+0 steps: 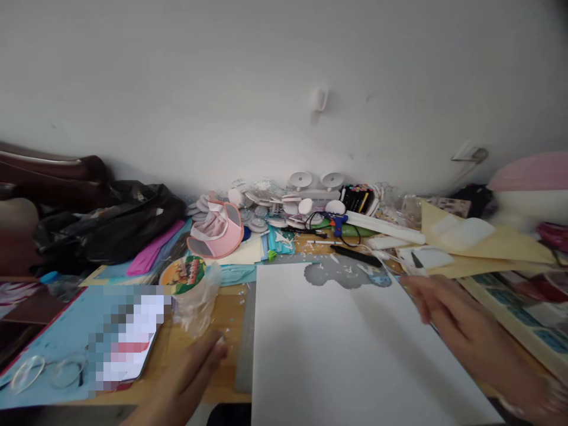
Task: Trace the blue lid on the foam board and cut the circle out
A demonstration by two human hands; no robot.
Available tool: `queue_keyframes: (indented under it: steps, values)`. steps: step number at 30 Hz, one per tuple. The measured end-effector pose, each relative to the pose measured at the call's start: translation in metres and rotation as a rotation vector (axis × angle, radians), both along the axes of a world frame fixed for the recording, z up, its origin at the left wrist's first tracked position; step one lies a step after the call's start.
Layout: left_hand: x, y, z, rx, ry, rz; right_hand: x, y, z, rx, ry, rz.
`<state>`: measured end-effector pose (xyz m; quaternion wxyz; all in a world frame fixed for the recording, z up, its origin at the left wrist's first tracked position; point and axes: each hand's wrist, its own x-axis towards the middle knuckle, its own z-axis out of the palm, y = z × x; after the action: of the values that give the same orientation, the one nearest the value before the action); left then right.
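White paper (319, 349), notched along its far edge, lies on the counter (228, 376) between the left hand (195, 367) and the right hand (457, 322). The left, fingers drawn narrowly together, is beside it; the right, fingers loosely bent, is at its right edge. Whether either grips anything, I cannot tell.

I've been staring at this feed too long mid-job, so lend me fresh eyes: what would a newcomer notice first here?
The big white sheet dominates the front centre, its far edge broken by a scalloped gap, with the left hand off to its left and the right hand by its right edge. Next, the pink visor stands out beyond it to the left, with a colourful round lid nearer and farther left.
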<state>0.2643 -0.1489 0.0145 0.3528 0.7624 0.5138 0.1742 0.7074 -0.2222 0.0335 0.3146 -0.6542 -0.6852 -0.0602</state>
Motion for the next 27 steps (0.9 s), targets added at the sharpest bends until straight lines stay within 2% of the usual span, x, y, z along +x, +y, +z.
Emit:
queue_keyframes:
  steps: [3,5,7,9,11,13,16,19,21,23,27]
  values:
    - [0.069,0.037,-0.008,0.279,0.269,-0.207,-0.011,0.002,-0.023,-0.065,0.119,0.016]
    - [0.114,0.067,-0.016,0.423,0.387,-0.271,-0.017,-0.004,-0.048,-0.169,0.066,0.052]
    - [0.153,0.099,-0.026,0.474,0.408,-0.267,-0.021,-0.014,-0.076,-0.180,-0.006,0.080]
    - [0.185,0.127,-0.037,0.518,0.421,-0.260,-0.021,-0.022,-0.102,-0.125,-0.133,0.110]
    - [0.208,0.148,-0.047,0.558,0.423,-0.231,-0.018,-0.028,-0.118,-0.059,-0.240,0.133]
    - [0.223,0.158,-0.054,0.590,0.412,-0.192,-0.010,-0.028,-0.125,-0.046,-0.301,0.143]
    - [0.222,0.155,-0.056,0.631,0.371,-0.195,0.003,-0.024,-0.123,-0.082,-0.346,0.160]
    - [0.198,0.145,-0.054,0.665,0.324,-0.265,0.012,-0.017,-0.120,-0.087,-0.363,0.191]
    - [0.179,0.148,-0.052,0.671,0.312,-0.266,0.014,-0.013,-0.119,-0.087,-0.361,0.190]
    - [0.164,0.164,-0.052,0.660,0.322,-0.204,0.014,-0.010,-0.119,-0.081,-0.358,0.193]
    - [0.150,0.224,-0.054,0.632,0.406,0.001,0.014,-0.005,-0.121,-0.034,-0.349,0.214]
